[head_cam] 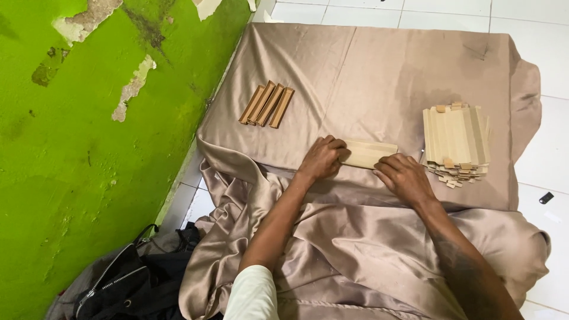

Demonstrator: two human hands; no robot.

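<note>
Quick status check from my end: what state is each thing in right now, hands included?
left hand: palm down, fingers pressing the left end of the flat piece
right hand: palm down, fingers on its right end
flat pale card piece: lying flat on the cloth, pinned under both hands
stack of flat pieces: piled, edges uneven
folded brown pieces: four side by side, untouched
satin cloth: spread, bunched at the near edge
black bag: on the floor, zip shut

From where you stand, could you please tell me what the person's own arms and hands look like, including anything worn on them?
Both hands are bare: no gloves, rings, watch or bracelets show. The left hand leads to a bare forearm, with a pale, off-white short sleeve starting near the elbow. The right hand leads to a bare forearm that runs out of the picture at the bottom edge before any sleeve shows.
</note>
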